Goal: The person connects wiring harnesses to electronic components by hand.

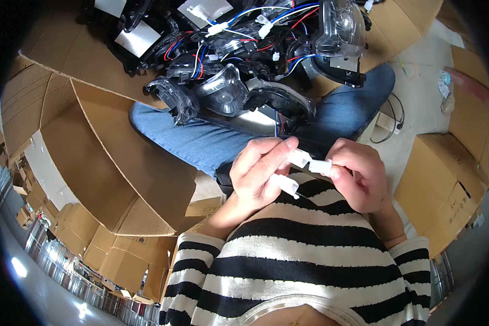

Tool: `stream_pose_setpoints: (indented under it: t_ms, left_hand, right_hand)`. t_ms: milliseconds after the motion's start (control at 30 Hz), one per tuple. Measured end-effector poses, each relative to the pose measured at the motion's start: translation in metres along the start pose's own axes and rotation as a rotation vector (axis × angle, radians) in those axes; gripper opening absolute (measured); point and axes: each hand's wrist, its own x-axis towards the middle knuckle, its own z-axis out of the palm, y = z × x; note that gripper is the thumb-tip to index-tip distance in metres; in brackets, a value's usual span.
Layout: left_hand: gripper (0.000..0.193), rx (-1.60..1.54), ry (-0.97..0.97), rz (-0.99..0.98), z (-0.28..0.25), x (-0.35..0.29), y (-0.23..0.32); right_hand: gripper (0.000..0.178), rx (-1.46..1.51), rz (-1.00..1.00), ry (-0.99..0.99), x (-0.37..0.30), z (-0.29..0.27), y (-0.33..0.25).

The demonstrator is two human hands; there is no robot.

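Note:
My left hand (258, 169) is closed, with a white plastic connector (298, 158) pinched at the fingertips. A second white connector (286, 185) sticks out lower down from the same hand. My right hand (359, 175) pinches a smaller white connector (321, 167) between thumb and finger. Its end meets or nearly meets the upper connector; whether they are joined I cannot tell. Just beyond my hands lies a black lamp unit with a curved clear lens (281, 99), from which thin wires run down toward my left hand.
Several clear-lensed vehicle lamps (223, 91) with red, blue and white wires are heaped on cardboard (405, 24) ahead. My jeans-clad legs (171, 137) lie under the near edge. A large open carton (130, 146) stands left, another box (443, 185) right. A black cable (401, 111) lies on the floor.

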Motion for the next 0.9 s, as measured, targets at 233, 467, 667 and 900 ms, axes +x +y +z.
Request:
stream_pose_setpoints:
  t_ms: [233,467,667,900]
  left_hand:
    - [0.036,0.129,-0.044,0.195,-0.003,0.004,-0.002]
    - [0.037,0.182,-0.182,0.317,-0.008,0.005,0.002]
    - [0.032,0.039,-0.165,0.227,-0.028,-0.001,0.010]
    - [0.011,0.119,1.084,0.111,-0.198,0.023,0.076]
  right_hand:
    - [0.002,0.038,0.149,0.096,-0.007,0.006,-0.004]
    - [0.002,-0.088,0.130,0.118,-0.011,0.010,-0.001]
    - [0.003,0.124,0.074,0.010,-0.018,-0.001,0.001]
    - [0.012,0.255,0.174,0.151,-0.029,-0.017,0.002]
